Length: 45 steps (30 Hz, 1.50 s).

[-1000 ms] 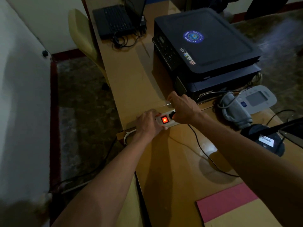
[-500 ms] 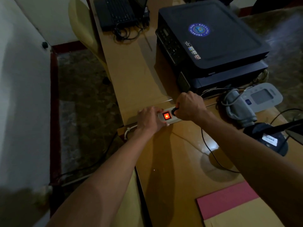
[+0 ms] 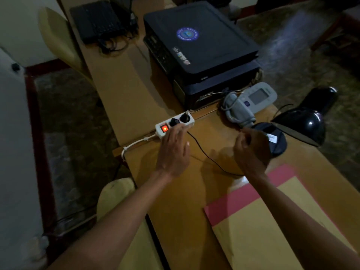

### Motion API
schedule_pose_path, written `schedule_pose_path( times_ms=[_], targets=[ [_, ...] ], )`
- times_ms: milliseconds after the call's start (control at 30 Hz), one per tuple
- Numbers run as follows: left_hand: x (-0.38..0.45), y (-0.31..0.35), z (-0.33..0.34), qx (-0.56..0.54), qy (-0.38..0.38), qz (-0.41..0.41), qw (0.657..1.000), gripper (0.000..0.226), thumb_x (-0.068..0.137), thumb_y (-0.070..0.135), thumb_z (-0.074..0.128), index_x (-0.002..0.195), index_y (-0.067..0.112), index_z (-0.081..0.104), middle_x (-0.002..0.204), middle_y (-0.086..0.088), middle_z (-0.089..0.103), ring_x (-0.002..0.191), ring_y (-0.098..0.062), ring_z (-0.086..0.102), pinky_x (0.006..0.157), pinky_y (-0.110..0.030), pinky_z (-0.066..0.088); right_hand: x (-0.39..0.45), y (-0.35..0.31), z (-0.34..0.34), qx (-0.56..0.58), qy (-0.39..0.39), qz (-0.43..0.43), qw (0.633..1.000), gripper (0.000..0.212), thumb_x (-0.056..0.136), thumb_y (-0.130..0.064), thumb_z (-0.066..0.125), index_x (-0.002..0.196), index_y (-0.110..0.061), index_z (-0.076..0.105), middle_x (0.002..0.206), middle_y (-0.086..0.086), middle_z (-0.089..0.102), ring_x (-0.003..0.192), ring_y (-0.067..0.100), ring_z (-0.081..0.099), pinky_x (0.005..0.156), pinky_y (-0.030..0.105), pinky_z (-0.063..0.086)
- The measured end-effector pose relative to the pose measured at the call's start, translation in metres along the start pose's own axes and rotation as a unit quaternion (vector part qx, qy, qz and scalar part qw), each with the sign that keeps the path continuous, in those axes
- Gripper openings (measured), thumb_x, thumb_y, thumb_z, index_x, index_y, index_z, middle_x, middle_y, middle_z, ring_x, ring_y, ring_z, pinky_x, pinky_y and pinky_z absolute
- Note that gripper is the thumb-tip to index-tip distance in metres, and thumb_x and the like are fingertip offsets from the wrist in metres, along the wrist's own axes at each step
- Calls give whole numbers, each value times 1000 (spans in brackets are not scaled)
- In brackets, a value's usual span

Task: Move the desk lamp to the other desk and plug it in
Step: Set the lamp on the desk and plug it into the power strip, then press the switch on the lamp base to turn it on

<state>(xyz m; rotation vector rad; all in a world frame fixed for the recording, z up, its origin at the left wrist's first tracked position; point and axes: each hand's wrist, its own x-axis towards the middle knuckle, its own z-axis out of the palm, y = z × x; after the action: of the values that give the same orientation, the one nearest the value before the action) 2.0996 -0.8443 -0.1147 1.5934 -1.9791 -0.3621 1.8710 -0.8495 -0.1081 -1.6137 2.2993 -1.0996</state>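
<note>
A white power strip (image 3: 175, 123) with a lit red switch lies where two wooden desks meet. A black plug (image 3: 174, 121) sits in its socket, and the thin black cord (image 3: 204, 152) runs across the desk toward the black desk lamp. The lamp's round base (image 3: 276, 141) stands on the near desk at the right, its dark shade (image 3: 309, 117) hanging over the desk's right edge. My left hand (image 3: 173, 151) hovers flat just in front of the strip, fingers spread, empty. My right hand (image 3: 251, 151) is loosely curled beside the lamp base, holding nothing.
A large black printer (image 3: 198, 45) stands behind the strip. A grey blood-pressure monitor with its cuff (image 3: 251, 102) lies next to the lamp. Pink and yellow folders (image 3: 263, 221) cover the near desk. A laptop (image 3: 97, 20) sits at the far end. Yellow chairs (image 3: 58, 41) line the left side.
Both hands have let go of the power strip and plug and drawn back toward me; the right hand moved right to the lamp base. The plug stays in the socket.
</note>
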Motion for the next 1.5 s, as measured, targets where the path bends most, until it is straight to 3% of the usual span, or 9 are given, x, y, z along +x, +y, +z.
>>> schedule_pose_path(
  times_ms=[133,233,333,500,800,1167,1500],
  targets=[
    [-46,23,23,11,-130,-62,990,58,96,40,53,143,11,36,151,-13,32,136,-29,37,111,-43,36,-10,57,-25,-125,-39,67,989,37,93,-21,58,128,-7,59,126,22,55,113,42,52,85,43,45],
    [-74,17,35,59,-237,-92,965,76,100,51,39,158,12,10,166,-11,4,152,-29,9,123,-46,15,-10,77,-30,-139,-83,72,984,48,97,-29,50,139,-5,51,140,23,48,120,45,48,89,45,43],
    [-88,8,40,129,-306,-78,940,78,102,58,25,159,16,-9,167,-6,-17,153,-26,-16,125,-48,-4,-7,90,-30,-188,-159,51,968,57,104,-38,42,154,-10,37,158,15,38,134,44,39,100,49,41],
    [-96,5,47,163,-320,-69,931,77,102,60,17,156,17,-17,163,-5,-27,151,-26,-24,123,-50,-10,-5,100,-27,-234,-228,49,944,66,105,-46,35,160,-12,23,168,7,24,142,41,31,103,52,39],
    [-97,4,58,184,-323,-80,925,76,102,58,13,154,16,-24,161,-6,-32,148,-27,-30,121,-51,-16,-9,91,-27,-274,-226,52,933,68,100,-42,39,158,-8,30,166,6,28,134,39,42,106,50,35],
    [-96,4,58,191,-342,-81,917,76,101,60,9,149,17,-30,158,-8,-36,146,-28,-33,121,-52,-16,-12,86,-39,-269,-258,49,927,68,104,-45,32,161,-10,21,170,3,17,138,41,39,109,54,36],
    [-96,3,58,201,-340,-78,915,75,100,61,7,146,18,-34,157,-9,-37,145,-28,-33,118,-50,-19,-12,85,-36,-268,-251,48,929,71,102,-47,35,160,-8,23,170,6,19,136,40,40,107,53,36]
  ],
)
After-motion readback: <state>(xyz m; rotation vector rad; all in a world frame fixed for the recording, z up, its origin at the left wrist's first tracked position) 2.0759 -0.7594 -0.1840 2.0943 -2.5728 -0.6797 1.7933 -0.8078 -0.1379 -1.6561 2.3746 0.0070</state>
